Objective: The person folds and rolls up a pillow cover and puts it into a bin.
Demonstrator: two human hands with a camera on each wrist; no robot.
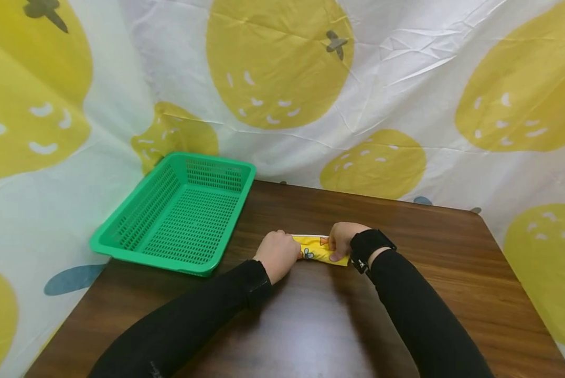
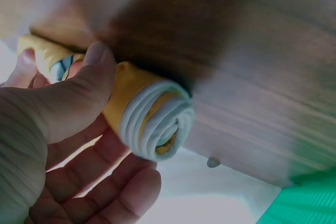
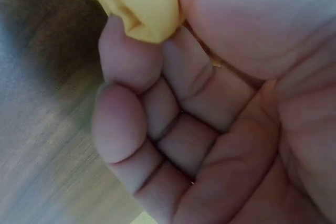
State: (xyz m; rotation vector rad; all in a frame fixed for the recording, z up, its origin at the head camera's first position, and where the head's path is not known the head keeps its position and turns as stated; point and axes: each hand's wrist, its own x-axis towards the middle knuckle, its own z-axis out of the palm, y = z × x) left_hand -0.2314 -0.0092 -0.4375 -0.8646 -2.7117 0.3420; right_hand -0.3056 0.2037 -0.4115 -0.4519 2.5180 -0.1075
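A yellow printed cloth [image 1: 317,251], wound into a tight roll, lies across the middle of the wooden table [image 1: 433,315]. My left hand [image 1: 278,255] grips its left end. In the left wrist view the thumb presses on the rolled cloth [image 2: 128,90] with fingers curled beneath, and the roll's end shows layers of pale edging. On the opposite end, my right hand [image 1: 344,242] holds the cloth between thumb and fingers. The right wrist view shows a gathered yellow end [image 3: 142,3] of the roll inside that hand's curled fingers.
A green plastic basket [image 1: 102,247] with slotted walls stands at the table's left, reaching to the back edge. Behind the table hangs a white curtain [image 1: 287,149] printed with large yellow fruit.
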